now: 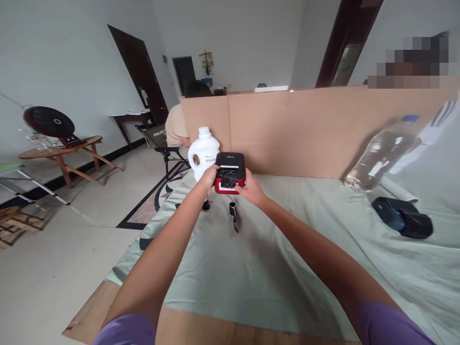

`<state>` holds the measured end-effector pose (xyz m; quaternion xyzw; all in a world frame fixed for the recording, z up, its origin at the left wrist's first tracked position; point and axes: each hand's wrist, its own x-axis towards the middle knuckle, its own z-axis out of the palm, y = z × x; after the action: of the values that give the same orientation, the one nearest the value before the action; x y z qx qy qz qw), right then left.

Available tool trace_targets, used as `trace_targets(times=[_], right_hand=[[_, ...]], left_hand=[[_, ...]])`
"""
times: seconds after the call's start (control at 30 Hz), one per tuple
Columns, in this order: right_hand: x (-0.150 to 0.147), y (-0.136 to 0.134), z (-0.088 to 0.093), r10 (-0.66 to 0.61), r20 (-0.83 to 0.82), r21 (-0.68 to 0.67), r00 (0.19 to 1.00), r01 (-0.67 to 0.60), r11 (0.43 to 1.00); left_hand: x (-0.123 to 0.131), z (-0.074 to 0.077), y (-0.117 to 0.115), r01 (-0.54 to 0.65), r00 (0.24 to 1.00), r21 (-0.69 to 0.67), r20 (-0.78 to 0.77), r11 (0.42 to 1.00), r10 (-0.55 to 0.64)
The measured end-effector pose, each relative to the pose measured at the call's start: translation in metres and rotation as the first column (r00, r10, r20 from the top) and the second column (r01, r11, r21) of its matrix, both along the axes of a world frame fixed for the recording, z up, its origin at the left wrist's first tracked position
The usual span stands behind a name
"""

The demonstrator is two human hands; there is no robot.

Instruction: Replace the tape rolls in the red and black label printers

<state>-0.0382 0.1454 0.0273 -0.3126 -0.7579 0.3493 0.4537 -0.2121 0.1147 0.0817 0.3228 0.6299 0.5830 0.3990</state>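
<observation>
Both hands hold a small black-and-red label printer over the cloth, one at either side. My left hand is closed on its left edge. On the right edge my right hand grips it, with the thumb towards the front near a dark, shiny strip that lies over the printer's front face. Below the printer, a curled black strip rests on the pale green cloth. Just behind my left hand stands a white jug-shaped bottle with a handle and cap.
A cardboard panel stands along the far side. At right, a large clear plastic bottle with a blue cap leans beside a dark blue-black object. One person sits behind the panel; another is at far right. A fan stands left.
</observation>
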Motion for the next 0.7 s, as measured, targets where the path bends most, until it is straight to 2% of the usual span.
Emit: trace_targets(times=[0.07,0.17,0.27,0.37,0.47,0.53,0.57,0.63,0.7], right_hand=[[-0.021,0.009,-0.019,0.045,0.03,-0.022,0.999,-0.044,0.999],[-0.037,0.018,-0.044,0.098,0.051,-0.088,0.994,-0.094,0.992],[-0.044,0.025,-0.058,0.125,0.014,-0.152,0.992,-0.121,0.981],[-0.051,0.028,-0.06,0.128,-0.004,-0.181,0.992,-0.127,0.975],[-0.044,0.021,-0.057,0.138,0.01,-0.237,0.99,-0.132,0.963],[-0.018,0.01,-0.056,0.111,0.025,-0.289,0.994,-0.099,0.952],[0.004,0.004,-0.057,0.08,0.03,-0.303,0.996,-0.067,0.951],[0.067,-0.007,-0.062,-0.015,0.02,-0.266,1.0,0.02,0.964],[0.151,-0.016,-0.067,-0.174,0.069,-0.132,0.982,0.182,0.974]], left_hand=[[-0.02,-0.016,0.005,-0.02,1.0,-0.056,0.023,0.998,0.021],[-0.037,-0.043,0.009,-0.04,0.999,-0.132,0.023,0.99,0.044],[-0.044,-0.06,0.015,-0.061,0.998,-0.195,-0.015,0.979,0.059],[-0.047,-0.062,0.021,-0.078,0.994,-0.231,-0.091,0.97,0.059],[-0.05,-0.054,0.02,-0.077,0.977,-0.229,-0.212,0.97,0.028],[-0.054,-0.047,0.009,-0.079,0.947,-0.208,-0.322,0.975,0.009],[-0.056,-0.044,0.0,-0.081,0.925,-0.198,-0.38,0.977,0.0],[-0.058,-0.042,-0.022,-0.075,0.878,-0.199,-0.477,0.977,-0.03],[-0.058,-0.046,-0.047,-0.033,0.823,-0.242,-0.558,0.97,-0.111]])
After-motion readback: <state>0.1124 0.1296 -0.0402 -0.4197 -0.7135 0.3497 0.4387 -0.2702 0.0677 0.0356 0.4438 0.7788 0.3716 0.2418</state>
